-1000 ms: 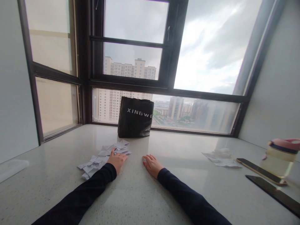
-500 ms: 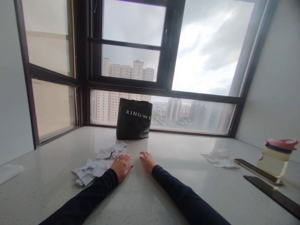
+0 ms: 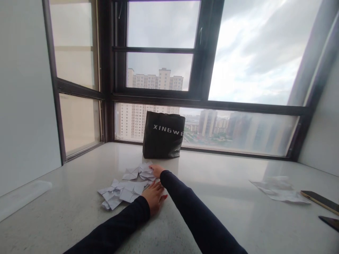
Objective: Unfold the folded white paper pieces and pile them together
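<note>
Several pieces of folded white paper lie in two loose groups on the pale countertop. The nearer folded papers (image 3: pixel 120 194) overlap one another just left of my left hand (image 3: pixel 155 199). That hand lies palm down with its fingers spread, the fingertips at the right edge of this group. Farther back, my right hand (image 3: pixel 158 171) reaches across in front of the left one. Its stretched-out fingers touch the right side of the far folded papers (image 3: pixel 145 170); some of its fingers are hidden.
A black bag (image 3: pixel 163 137) with white lettering stands upright behind the papers, by the window. On the right are a crumpled white sheet (image 3: pixel 280 189), a phone (image 3: pixel 320 201) and the tip of a dark flat object (image 3: pixel 331 223). A translucent white strip (image 3: pixel 25 199) lies at left.
My right hand has moved left and forward onto the far papers. My left hand stays beside the near group. The view has turned right to left, so the bottle is out of sight.
</note>
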A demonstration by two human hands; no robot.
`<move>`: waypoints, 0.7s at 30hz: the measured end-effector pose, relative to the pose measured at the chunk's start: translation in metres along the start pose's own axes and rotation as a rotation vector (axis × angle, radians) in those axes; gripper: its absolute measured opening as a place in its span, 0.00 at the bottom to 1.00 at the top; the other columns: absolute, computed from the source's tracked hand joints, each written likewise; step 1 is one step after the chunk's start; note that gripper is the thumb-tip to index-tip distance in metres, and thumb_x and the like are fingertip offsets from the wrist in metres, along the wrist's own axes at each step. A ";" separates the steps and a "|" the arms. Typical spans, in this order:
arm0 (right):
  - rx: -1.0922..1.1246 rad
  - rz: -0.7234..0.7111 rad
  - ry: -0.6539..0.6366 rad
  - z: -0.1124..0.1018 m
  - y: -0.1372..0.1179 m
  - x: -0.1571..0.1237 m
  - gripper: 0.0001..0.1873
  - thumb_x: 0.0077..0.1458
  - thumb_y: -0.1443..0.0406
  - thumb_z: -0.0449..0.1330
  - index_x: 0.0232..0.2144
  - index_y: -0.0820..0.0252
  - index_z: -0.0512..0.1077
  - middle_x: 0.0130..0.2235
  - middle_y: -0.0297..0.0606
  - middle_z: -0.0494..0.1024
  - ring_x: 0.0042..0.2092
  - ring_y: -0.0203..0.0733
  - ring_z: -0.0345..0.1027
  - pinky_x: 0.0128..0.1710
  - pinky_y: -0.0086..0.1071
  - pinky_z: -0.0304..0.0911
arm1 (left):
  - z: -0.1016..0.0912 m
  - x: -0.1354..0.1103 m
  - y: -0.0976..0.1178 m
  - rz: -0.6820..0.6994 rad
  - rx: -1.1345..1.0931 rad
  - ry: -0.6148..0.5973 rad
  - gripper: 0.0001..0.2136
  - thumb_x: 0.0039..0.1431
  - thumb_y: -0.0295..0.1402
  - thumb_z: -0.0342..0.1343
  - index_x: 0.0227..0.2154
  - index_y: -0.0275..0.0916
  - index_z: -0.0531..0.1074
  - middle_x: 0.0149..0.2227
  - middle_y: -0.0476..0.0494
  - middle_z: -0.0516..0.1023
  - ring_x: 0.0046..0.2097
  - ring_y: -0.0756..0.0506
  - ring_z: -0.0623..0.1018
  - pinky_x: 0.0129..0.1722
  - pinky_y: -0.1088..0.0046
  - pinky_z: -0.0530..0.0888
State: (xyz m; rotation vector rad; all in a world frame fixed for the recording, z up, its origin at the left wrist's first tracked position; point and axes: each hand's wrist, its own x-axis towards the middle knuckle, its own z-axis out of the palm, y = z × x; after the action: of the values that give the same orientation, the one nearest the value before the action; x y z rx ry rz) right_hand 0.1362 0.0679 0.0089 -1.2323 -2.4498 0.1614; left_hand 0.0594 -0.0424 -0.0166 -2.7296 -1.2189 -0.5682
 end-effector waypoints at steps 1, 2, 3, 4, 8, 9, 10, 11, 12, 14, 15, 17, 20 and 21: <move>0.007 -0.019 -0.017 0.004 -0.005 -0.001 0.13 0.53 0.63 0.50 0.42 0.62 0.62 0.43 0.39 0.65 0.40 0.39 0.63 0.37 0.38 0.61 | 0.000 0.000 0.000 -0.004 -0.005 0.003 0.18 0.55 0.34 0.40 0.49 0.35 0.55 0.51 0.38 0.61 0.52 0.43 0.59 0.51 0.62 0.56; 0.015 -0.040 -0.030 0.008 -0.010 -0.003 0.13 0.53 0.63 0.50 0.42 0.62 0.62 0.43 0.39 0.65 0.40 0.39 0.63 0.38 0.38 0.61 | 0.000 0.000 0.001 -0.010 -0.010 0.001 0.18 0.55 0.34 0.40 0.49 0.35 0.55 0.50 0.38 0.62 0.52 0.43 0.61 0.50 0.62 0.57; 0.024 -0.060 -0.041 0.011 -0.015 -0.005 0.13 0.53 0.63 0.50 0.42 0.62 0.62 0.43 0.39 0.65 0.40 0.39 0.62 0.38 0.38 0.61 | 0.000 0.000 0.001 -0.015 -0.016 -0.007 0.18 0.55 0.33 0.40 0.48 0.34 0.56 0.49 0.37 0.63 0.50 0.43 0.63 0.49 0.63 0.59; 0.034 -0.079 -0.048 0.013 -0.019 -0.007 0.13 0.53 0.63 0.50 0.42 0.62 0.62 0.44 0.39 0.65 0.41 0.39 0.62 0.38 0.39 0.60 | 0.000 -0.001 0.002 -0.021 -0.022 -0.018 0.17 0.55 0.33 0.40 0.46 0.34 0.58 0.48 0.37 0.65 0.49 0.43 0.64 0.48 0.64 0.60; 0.064 -0.088 -0.022 0.011 -0.028 -0.014 0.14 0.52 0.72 0.50 0.43 0.62 0.62 0.45 0.40 0.66 0.46 0.39 0.59 0.45 0.37 0.55 | 0.000 -0.003 0.004 -0.040 -0.041 -0.044 0.14 0.56 0.33 0.38 0.43 0.35 0.61 0.44 0.38 0.69 0.45 0.43 0.68 0.45 0.65 0.63; 0.067 -0.070 -0.002 0.009 -0.026 -0.017 0.17 0.51 0.75 0.48 0.44 0.62 0.62 0.46 0.40 0.66 0.48 0.38 0.57 0.47 0.35 0.54 | 0.000 -0.003 0.004 -0.040 -0.041 -0.033 0.15 0.56 0.33 0.38 0.44 0.35 0.61 0.45 0.38 0.68 0.45 0.43 0.68 0.45 0.65 0.63; 0.070 -0.046 0.021 0.006 -0.024 -0.020 0.20 0.50 0.77 0.47 0.45 0.62 0.61 0.46 0.41 0.66 0.49 0.38 0.56 0.48 0.34 0.52 | 0.000 -0.003 0.004 -0.033 -0.041 -0.020 0.15 0.56 0.34 0.38 0.44 0.35 0.60 0.45 0.37 0.68 0.46 0.43 0.67 0.46 0.65 0.62; 0.071 -0.018 0.045 0.003 -0.020 -0.024 0.21 0.49 0.77 0.46 0.46 0.62 0.60 0.47 0.42 0.65 0.50 0.38 0.55 0.49 0.34 0.51 | 0.001 -0.002 0.003 -0.021 -0.042 -0.007 0.16 0.56 0.34 0.38 0.45 0.34 0.59 0.46 0.37 0.67 0.47 0.43 0.66 0.47 0.65 0.61; 0.071 0.013 0.066 0.000 -0.016 -0.029 0.21 0.49 0.77 0.45 0.47 0.62 0.59 0.48 0.42 0.65 0.50 0.39 0.55 0.49 0.35 0.51 | 0.001 -0.002 0.003 -0.007 -0.045 0.003 0.16 0.56 0.35 0.38 0.45 0.33 0.59 0.47 0.36 0.66 0.48 0.43 0.65 0.49 0.64 0.60; 0.065 0.073 0.093 -0.005 -0.006 -0.045 0.20 0.50 0.74 0.45 0.47 0.63 0.59 0.48 0.44 0.65 0.50 0.41 0.56 0.48 0.37 0.51 | 0.004 -0.001 0.001 0.021 -0.057 -0.004 0.17 0.56 0.37 0.38 0.46 0.34 0.59 0.48 0.36 0.65 0.50 0.43 0.63 0.50 0.63 0.58; 0.059 0.099 0.097 -0.007 0.000 -0.055 0.19 0.51 0.72 0.46 0.47 0.63 0.59 0.47 0.45 0.65 0.49 0.42 0.56 0.48 0.37 0.51 | 0.005 0.000 -0.001 0.030 -0.065 -0.018 0.18 0.56 0.37 0.38 0.46 0.34 0.59 0.48 0.36 0.64 0.51 0.42 0.62 0.50 0.63 0.57; 0.044 0.140 0.092 -0.011 0.011 -0.078 0.18 0.51 0.68 0.48 0.46 0.64 0.60 0.47 0.46 0.65 0.49 0.43 0.56 0.47 0.38 0.52 | 0.008 0.001 -0.003 0.034 -0.082 -0.049 0.19 0.56 0.38 0.38 0.47 0.33 0.58 0.50 0.35 0.62 0.51 0.42 0.61 0.50 0.62 0.57; 0.014 0.188 0.078 -0.019 0.026 -0.112 0.20 0.51 0.63 0.49 0.47 0.65 0.60 0.49 0.49 0.63 0.52 0.45 0.51 0.49 0.41 0.49 | 0.013 0.001 -0.006 0.035 -0.106 -0.064 0.21 0.56 0.40 0.38 0.48 0.33 0.58 0.51 0.36 0.60 0.52 0.42 0.59 0.50 0.61 0.57; 0.003 0.203 0.072 -0.022 0.029 -0.122 0.21 0.51 0.62 0.48 0.47 0.65 0.59 0.49 0.50 0.62 0.53 0.46 0.50 0.49 0.42 0.48 | 0.015 0.001 -0.007 0.038 -0.111 -0.064 0.21 0.55 0.40 0.38 0.48 0.34 0.58 0.52 0.37 0.60 0.53 0.43 0.59 0.50 0.62 0.56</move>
State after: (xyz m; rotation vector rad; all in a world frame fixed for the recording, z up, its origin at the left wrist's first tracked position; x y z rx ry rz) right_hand 0.2322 -0.0124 -0.0146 -1.4587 -2.2602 0.1734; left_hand 0.0591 -0.0334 -0.0304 -2.8776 -1.1801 -0.5641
